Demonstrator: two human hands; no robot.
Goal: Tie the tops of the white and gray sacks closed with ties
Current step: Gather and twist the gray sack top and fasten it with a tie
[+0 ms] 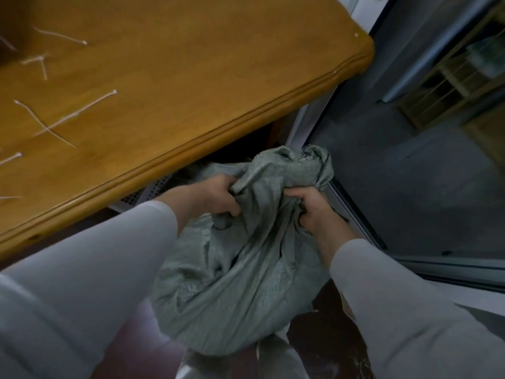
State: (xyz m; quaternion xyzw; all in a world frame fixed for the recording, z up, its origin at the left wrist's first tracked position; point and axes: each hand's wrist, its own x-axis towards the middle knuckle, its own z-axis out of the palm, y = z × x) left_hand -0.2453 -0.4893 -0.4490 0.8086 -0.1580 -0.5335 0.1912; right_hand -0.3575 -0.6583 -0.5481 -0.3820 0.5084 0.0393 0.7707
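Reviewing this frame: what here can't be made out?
Head view only.
Contents of the gray sack: hidden by its bunched fabric.
Any tie round its neck: folds, the left hand and right hand gripping it cover that.
The ties on the wooden table: blurred, some cut by the left edge.
White material beneath the sack: cut by the bottom edge.

Nothing here can be read: no writing, label, brand, number or sign (the view is dim and a little blurred). The gray sack shows only plain woven cloth with no legible print. The wooden surface up and to the left of the sack carries no readable mark either.
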